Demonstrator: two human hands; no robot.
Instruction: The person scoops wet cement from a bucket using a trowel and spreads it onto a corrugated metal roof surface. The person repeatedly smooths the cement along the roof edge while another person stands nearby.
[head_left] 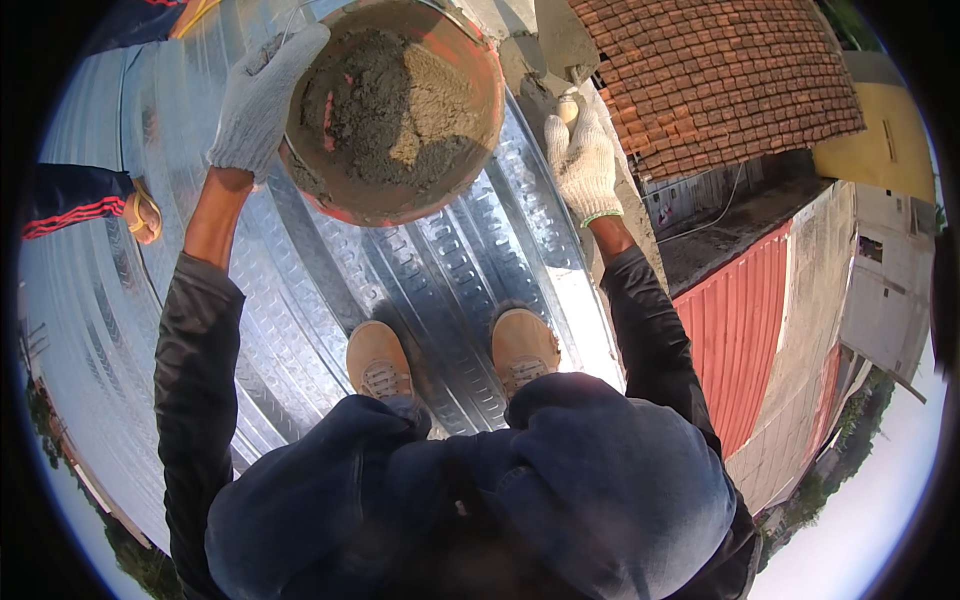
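My left hand (258,100), in a pale knit glove, is closed on the thin handle of a reddish bucket (485,75) at its left side. Grey, wet-looking mortar (380,120) fills part of the bucket. My right hand (582,160), also gloved, grips the cream handle of a trowel (566,108) just right of the bucket. The trowel's blade (550,55) is at a mortar-smeared concrete ledge (632,220) along the roof edge. My shoes rest on the ribbed metal sheet below the bucket.
Ribbed metal roofing (110,300) stretches left, where another person's sandaled foot (145,215) rests and another leg (150,25) shows above. Beyond the ledge are a tiled roof (720,80), red corrugated sheeting (730,340) and neighbouring buildings (880,280), past the roof edge.
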